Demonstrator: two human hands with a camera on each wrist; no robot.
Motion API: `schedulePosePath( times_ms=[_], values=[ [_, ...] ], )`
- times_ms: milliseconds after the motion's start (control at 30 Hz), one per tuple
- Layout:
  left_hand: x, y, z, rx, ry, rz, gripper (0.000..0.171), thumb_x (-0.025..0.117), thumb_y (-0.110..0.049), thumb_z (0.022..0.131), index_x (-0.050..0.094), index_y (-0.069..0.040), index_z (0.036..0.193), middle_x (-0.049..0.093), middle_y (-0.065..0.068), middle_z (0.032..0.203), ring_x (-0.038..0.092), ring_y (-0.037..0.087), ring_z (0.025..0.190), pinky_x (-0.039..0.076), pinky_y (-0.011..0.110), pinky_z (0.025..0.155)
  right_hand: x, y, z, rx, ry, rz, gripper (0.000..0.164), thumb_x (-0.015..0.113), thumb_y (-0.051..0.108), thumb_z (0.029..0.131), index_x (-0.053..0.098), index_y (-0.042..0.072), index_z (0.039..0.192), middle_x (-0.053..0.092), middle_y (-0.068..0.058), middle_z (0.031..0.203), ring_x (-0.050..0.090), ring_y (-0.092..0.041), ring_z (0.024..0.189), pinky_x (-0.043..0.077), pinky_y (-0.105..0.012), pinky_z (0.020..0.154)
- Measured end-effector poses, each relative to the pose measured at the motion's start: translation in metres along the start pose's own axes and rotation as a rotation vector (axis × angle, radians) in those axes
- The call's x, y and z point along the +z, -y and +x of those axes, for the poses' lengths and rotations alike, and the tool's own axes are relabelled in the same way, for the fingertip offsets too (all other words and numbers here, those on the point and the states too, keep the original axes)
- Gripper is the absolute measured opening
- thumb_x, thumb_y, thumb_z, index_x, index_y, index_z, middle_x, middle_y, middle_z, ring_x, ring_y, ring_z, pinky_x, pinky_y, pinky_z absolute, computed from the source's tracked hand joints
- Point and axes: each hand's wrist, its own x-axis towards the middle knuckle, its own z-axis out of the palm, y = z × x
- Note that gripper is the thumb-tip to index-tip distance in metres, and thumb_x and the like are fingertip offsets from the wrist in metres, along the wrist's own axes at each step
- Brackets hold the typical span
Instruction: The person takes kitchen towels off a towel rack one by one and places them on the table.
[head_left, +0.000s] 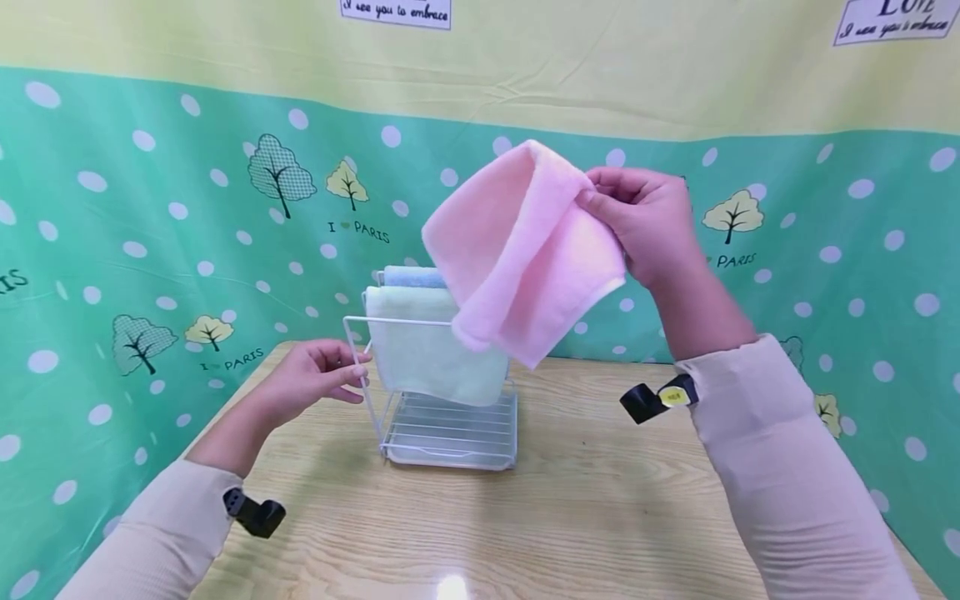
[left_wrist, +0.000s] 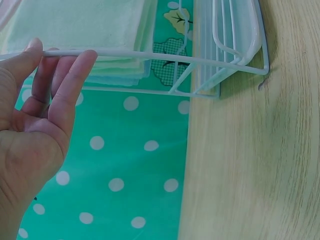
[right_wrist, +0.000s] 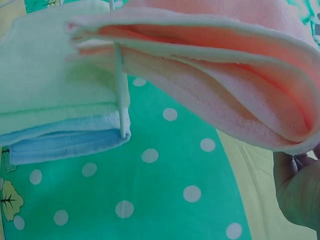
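Observation:
My right hand (head_left: 654, 223) pinches a folded pink towel (head_left: 510, 258) by its edge and holds it up in the air. The towel's lower corner overlaps the front bar of a white wire towel rack (head_left: 401, 321) in the head view. My left hand (head_left: 311, 379) grips the rack's left upright, thumb on one side of the wire and fingers on the other, as the left wrist view shows. A pale green towel (head_left: 438, 358) hangs over a rack bar. Behind it hangs a blue towel (head_left: 412, 277), mostly hidden. In the right wrist view, the pink towel's folded layers (right_wrist: 210, 65) spread apart.
Under the hanging towels, the rack has a base tray (head_left: 450, 460) with a wire grid over it. It stands on a wood-grain table (head_left: 585, 500). A green and yellow curtain (head_left: 217, 192) with dots and trees hangs behind and along the sides.

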Motion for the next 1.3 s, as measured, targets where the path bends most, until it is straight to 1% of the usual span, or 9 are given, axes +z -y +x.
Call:
schedulePosePath(
  times_ms=[167, 333, 467, 667, 833, 1067, 1300],
  values=[
    [0.001, 0.0, 0.001, 0.004, 0.002, -0.007, 0.024, 0.067, -0.009, 0.093, 0.058, 0.012, 0.1, 0.064, 0.018, 0.11, 0.067, 0.021, 0.085, 0.061, 0.044, 0.074, -0.011, 0.005, 0.0, -0.006, -0.041, 0.039, 0.017, 0.081, 0.003, 0.078, 0.078, 0.006, 0.094, 0.068, -0.008, 0.083, 0.065, -0.016, 0.069, 0.06, -0.026, 0.06],
    [0.001, -0.001, 0.002, 0.0, 0.008, -0.009, 0.024, 0.067, -0.01, 0.093, 0.058, 0.012, 0.101, 0.065, 0.016, 0.108, 0.068, 0.022, 0.084, 0.061, 0.044, 0.073, -0.023, 0.011, 0.0, 0.005, -0.09, 0.059, 0.025, 0.085, 0.008, 0.073, 0.078, 0.005, 0.097, 0.069, -0.008, 0.086, 0.065, -0.017, 0.075, 0.06, -0.024, 0.065],
    [0.001, -0.002, 0.002, -0.001, 0.008, -0.002, 0.024, 0.067, -0.01, 0.093, 0.058, 0.011, 0.1, 0.064, 0.018, 0.11, 0.067, 0.022, 0.085, 0.061, 0.044, 0.074, -0.033, 0.014, 0.002, 0.008, -0.132, 0.082, 0.032, 0.088, 0.011, 0.07, 0.077, 0.004, 0.099, 0.069, -0.009, 0.089, 0.065, -0.018, 0.076, 0.06, -0.023, 0.065],
    [0.0, -0.001, 0.001, 0.0, 0.007, 0.002, 0.024, 0.068, -0.01, 0.093, 0.058, 0.011, 0.099, 0.063, 0.021, 0.111, 0.067, 0.023, 0.086, 0.061, 0.044, 0.074, -0.043, 0.013, 0.005, -0.002, -0.212, 0.109, 0.035, 0.089, 0.011, 0.067, 0.077, 0.005, 0.1, 0.07, -0.008, 0.092, 0.064, -0.017, 0.082, 0.06, -0.022, 0.067],
    [0.0, -0.001, 0.001, 0.004, 0.012, -0.005, 0.023, 0.068, -0.01, 0.093, 0.058, 0.011, 0.099, 0.063, 0.02, 0.11, 0.068, 0.023, 0.087, 0.061, 0.044, 0.074, -0.05, 0.012, 0.006, 0.003, -0.241, 0.103, 0.038, 0.089, 0.013, 0.066, 0.077, 0.005, 0.102, 0.068, -0.008, 0.095, 0.063, -0.017, 0.087, 0.06, -0.022, 0.067],
    [0.0, -0.002, 0.0, -0.002, 0.002, -0.006, 0.024, 0.068, -0.01, 0.093, 0.058, 0.011, 0.1, 0.063, 0.021, 0.111, 0.067, 0.023, 0.086, 0.061, 0.044, 0.074, -0.059, 0.005, 0.002, 0.066, -0.267, 0.027, 0.041, 0.089, 0.021, 0.067, 0.077, 0.009, 0.105, 0.068, -0.007, 0.099, 0.063, -0.018, 0.087, 0.059, -0.022, 0.067],
    [0.0, -0.001, 0.0, -0.004, 0.001, -0.002, 0.024, 0.068, -0.01, 0.093, 0.058, 0.01, 0.1, 0.063, 0.021, 0.11, 0.067, 0.023, 0.087, 0.061, 0.044, 0.074, -0.07, -0.011, -0.002, 0.15, -0.288, -0.011, 0.048, 0.088, 0.028, 0.065, 0.076, 0.014, 0.109, 0.065, -0.006, 0.112, 0.062, -0.017, 0.095, 0.059, -0.022, 0.068]
  ],
)
